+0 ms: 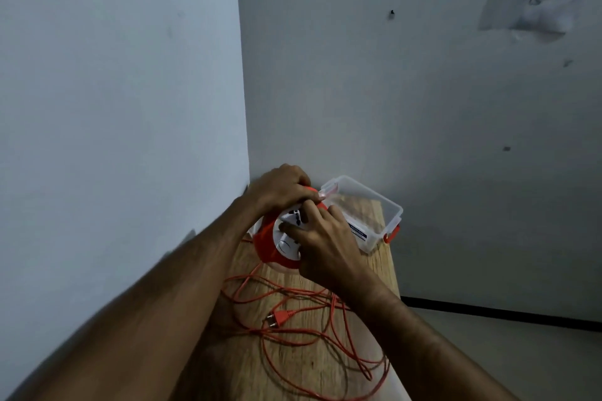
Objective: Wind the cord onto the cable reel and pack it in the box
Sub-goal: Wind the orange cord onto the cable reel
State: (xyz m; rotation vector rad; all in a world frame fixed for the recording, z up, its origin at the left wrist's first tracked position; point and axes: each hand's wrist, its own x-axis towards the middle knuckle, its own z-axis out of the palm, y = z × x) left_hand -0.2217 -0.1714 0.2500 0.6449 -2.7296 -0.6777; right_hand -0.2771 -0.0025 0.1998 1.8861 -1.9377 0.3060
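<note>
Two bare hands are holding one orange cable reel [275, 239] above the far end of a narrow wooden tabletop [374, 265]. The left hand [281, 189] is curling over the top rim of the reel, its grip closed around the orange edge. The right hand [321, 242] is lying across the reel's white socket face, fingers bent and pressing on it, so this grip is also closing on the reel. The reel is tilting, with its white face turned toward the camera.

One orange cord [312, 335] is trailing down from the reel and lying in many loose, overlapping loops across the nearer part of the tabletop. One orange plug [280, 317] is resting among the loops, its two pins pointing left.

One clear plastic box [386, 202] is sitting open, without a lid on it, just beyond the right hand at the tabletop's far right corner. It is carrying orange clips; one clip [391, 235] is showing plainly at its near end.

Two pale walls are meeting in a corner behind the hands.
</note>
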